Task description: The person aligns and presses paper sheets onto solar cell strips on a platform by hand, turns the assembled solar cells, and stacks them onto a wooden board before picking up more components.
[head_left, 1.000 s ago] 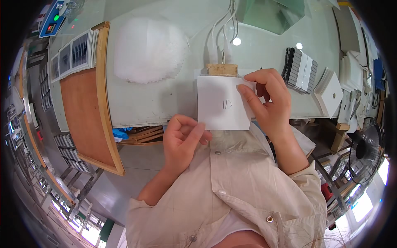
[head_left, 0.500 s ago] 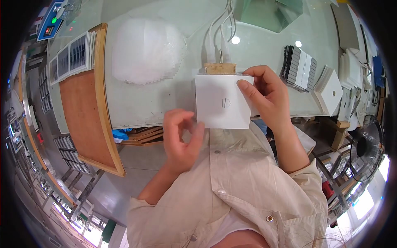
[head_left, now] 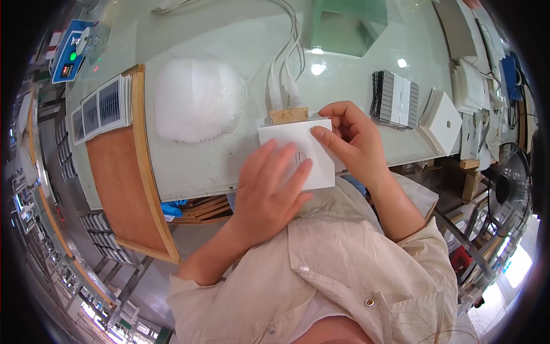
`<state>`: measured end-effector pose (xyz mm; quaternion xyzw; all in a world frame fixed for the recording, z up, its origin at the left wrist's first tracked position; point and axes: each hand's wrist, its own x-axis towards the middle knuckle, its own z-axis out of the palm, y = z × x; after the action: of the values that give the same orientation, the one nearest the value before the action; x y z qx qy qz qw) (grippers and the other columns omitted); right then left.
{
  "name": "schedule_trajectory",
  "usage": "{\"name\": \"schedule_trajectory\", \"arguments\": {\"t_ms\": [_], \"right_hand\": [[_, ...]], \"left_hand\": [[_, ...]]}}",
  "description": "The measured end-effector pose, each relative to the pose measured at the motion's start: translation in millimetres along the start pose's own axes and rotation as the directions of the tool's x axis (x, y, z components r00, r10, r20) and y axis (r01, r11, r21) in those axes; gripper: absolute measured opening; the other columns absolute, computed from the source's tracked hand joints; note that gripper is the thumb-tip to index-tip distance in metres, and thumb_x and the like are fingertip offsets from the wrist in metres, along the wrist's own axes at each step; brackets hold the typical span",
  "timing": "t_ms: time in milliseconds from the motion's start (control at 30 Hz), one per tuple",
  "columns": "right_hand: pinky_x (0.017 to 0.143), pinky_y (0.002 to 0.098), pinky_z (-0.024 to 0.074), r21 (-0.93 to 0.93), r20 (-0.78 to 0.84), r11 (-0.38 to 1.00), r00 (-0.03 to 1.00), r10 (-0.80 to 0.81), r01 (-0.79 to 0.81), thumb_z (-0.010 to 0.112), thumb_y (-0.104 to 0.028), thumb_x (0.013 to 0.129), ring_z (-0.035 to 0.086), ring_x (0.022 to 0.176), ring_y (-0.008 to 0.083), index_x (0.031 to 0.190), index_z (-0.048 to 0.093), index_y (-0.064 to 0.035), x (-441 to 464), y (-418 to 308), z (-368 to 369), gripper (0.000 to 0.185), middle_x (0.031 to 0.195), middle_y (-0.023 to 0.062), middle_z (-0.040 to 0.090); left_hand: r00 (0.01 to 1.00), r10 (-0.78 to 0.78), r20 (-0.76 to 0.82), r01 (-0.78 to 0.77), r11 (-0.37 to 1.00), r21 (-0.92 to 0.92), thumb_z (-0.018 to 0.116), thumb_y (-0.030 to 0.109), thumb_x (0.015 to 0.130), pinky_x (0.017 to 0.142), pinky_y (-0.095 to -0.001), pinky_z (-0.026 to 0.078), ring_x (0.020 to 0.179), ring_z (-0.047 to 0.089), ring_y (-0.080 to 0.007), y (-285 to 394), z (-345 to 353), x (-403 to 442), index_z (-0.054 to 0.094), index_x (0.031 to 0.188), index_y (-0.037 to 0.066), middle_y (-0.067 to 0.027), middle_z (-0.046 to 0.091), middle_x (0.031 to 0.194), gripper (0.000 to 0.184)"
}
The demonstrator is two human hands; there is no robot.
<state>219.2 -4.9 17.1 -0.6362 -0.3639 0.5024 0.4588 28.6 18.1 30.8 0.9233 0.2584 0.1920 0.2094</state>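
A white square sheet [head_left: 319, 172] with a small handwritten mark lies at the table's front edge, against a small wooden block [head_left: 289, 116] with white cables behind it. My right hand [head_left: 352, 140] pinches the sheet's upper right corner between thumb and fingers. Over the left part of the sheet is my left hand [head_left: 272, 186], its fingers spread and slightly blurred; whether it touches the surface I cannot tell. Left of the block rests a pile of thin, translucent white sheets [head_left: 197, 100].
A wooden-framed board [head_left: 123, 183] with panel cards [head_left: 109, 106] stands at left. Strapped dark strips [head_left: 395, 98] and white plates [head_left: 440, 121] lie at right. A green glass box [head_left: 346, 26] sits at the back, a blue device [head_left: 67, 51] at far left, a fan [head_left: 504, 186] at right.
My left hand has moved from the sheet's lower left corner up and over the sheet, its fingers spreading. My right hand still pinches the corner. The whole view has shifted.
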Motion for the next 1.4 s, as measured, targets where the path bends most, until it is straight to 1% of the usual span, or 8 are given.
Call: {"name": "schedule_trajectory", "arguments": {"t_ms": [100, 167, 200, 267, 300, 367, 467, 1400], "right_hand": [[0.052, 0.0154, 0.0299, -0.092, -0.031, 0.995, 0.998, -0.048, 0.045, 0.065, -0.009, 0.078, 0.034, 0.059, 0.0012, 0.094, 0.050, -0.0023, -1, -3, 0, 0.023, 0.069, -0.0058, 0.040], [0.052, 0.0158, 0.0304, -0.126, -0.044, 0.990, 0.997, -0.064, 0.058, 0.065, -0.009, 0.078, 0.035, 0.058, 0.0015, 0.091, 0.049, -0.0028, -2, -5, 0, 0.022, 0.069, -0.0053, 0.040], [0.051, 0.0160, 0.0304, -0.159, -0.047, 0.985, 0.997, -0.068, 0.060, 0.066, -0.010, 0.078, 0.035, 0.058, 0.0017, 0.088, 0.048, -0.0033, -2, -6, -2, 0.021, 0.069, -0.0051, 0.041], [0.050, 0.0162, 0.0304, -0.191, -0.044, 0.980, 0.997, -0.069, 0.060, 0.066, -0.010, 0.078, 0.035, 0.057, 0.0018, 0.085, 0.048, -0.0038, -2, -6, -4, 0.021, 0.069, -0.0049, 0.041], [0.050, 0.0159, 0.0303, -0.200, -0.048, 0.978, 0.996, -0.072, 0.061, 0.066, -0.010, 0.078, 0.035, 0.057, 0.0018, 0.083, 0.047, -0.0040, -1, -5, -5, 0.021, 0.068, -0.0050, 0.041], [0.050, 0.0156, 0.0303, -0.206, -0.047, 0.977, 0.996, -0.070, 0.059, 0.066, -0.010, 0.078, 0.035, 0.056, 0.0018, 0.081, 0.047, -0.0043, -1, -6, -5, 0.020, 0.068, -0.0050, 0.041], [0.050, 0.0151, 0.0305, -0.184, -0.049, 0.982, 0.998, -0.042, 0.032, 0.066, -0.010, 0.078, 0.036, 0.057, 0.0015, 0.080, 0.047, -0.0046, -2, -9, -5, 0.019, 0.067, -0.0053, 0.041], [0.055, 0.0151, 0.0339, -0.225, -0.038, 0.973, 0.997, -0.071, 0.061, 0.062, -0.007, 0.080, 0.040, 0.062, 0.0017, 0.086, 0.051, -0.0034, 2, -7, -5, 0.013, 0.072, -0.0052, 0.046]], "left_hand": [[0.992, -0.097, -0.083, 0.100, 0.995, 0.027, 0.073, 0.022, 0.066, 0.076, -0.0372, 0.041, 0.096, 0.044, -0.0291, -1, -7, -12, 0.051, 0.114, 0.007, -0.0134, 0.044, 0.110, 0.055], [0.930, -0.345, -0.129, 0.321, 0.931, -0.174, 0.073, 0.017, 0.068, 0.069, -0.0318, 0.042, 0.085, 0.048, -0.0222, 2, -10, -20, 0.044, 0.118, 0.005, -0.0122, 0.049, 0.100, 0.059], [0.928, -0.350, -0.128, 0.326, 0.929, -0.174, 0.073, 0.017, 0.068, 0.069, -0.0318, 0.042, 0.085, 0.048, -0.0222, 3, -8, -27, 0.044, 0.118, 0.005, -0.0122, 0.049, 0.100, 0.059], [0.727, -0.672, 0.144, 0.580, 0.487, -0.653, 0.068, 0.015, 0.075, 0.068, -0.0281, 0.043, 0.080, 0.052, -0.0159, 2, -1, -42, 0.035, 0.119, 0.005, -0.0104, 0.053, 0.092, 0.056], [0.723, -0.676, 0.145, 0.584, 0.485, -0.651, 0.068, 0.015, 0.075, 0.068, -0.0281, 0.043, 0.080, 0.052, -0.0159, 3, 2, -44, 0.035, 0.119, 0.005, -0.0104, 0.053, 0.092, 0.056], [0.615, -0.756, 0.224, 0.543, 0.201, -0.815, 0.061, 0.007, 0.080, 0.062, -0.0222, 0.044, 0.068, 0.055, -0.0109, 6, 9, -43, 0.034, 0.115, 0.004, -0.0065, 0.056, 0.079, 0.044], [0.587, -0.766, 0.261, 0.515, 0.105, -0.851, 0.056, 0.001, 0.082, 0.062, -0.0223, 0.045, 0.066, 0.057, -0.0128, 11, 6, -39, 0.037, 0.110, 0.004, -0.0065, 0.058, 0.078, 0.034], [0.623, -0.758, 0.193, 0.525, 0.222, -0.822, 0.057, 0.000, 0.081, 0.061, -0.0190, 0.043, 0.070, 0.055, -0.0093, 7, 9, -38, 0.045, 0.105, 0.002, -0.0068, 0.056, 0.079, 0.027]]}}
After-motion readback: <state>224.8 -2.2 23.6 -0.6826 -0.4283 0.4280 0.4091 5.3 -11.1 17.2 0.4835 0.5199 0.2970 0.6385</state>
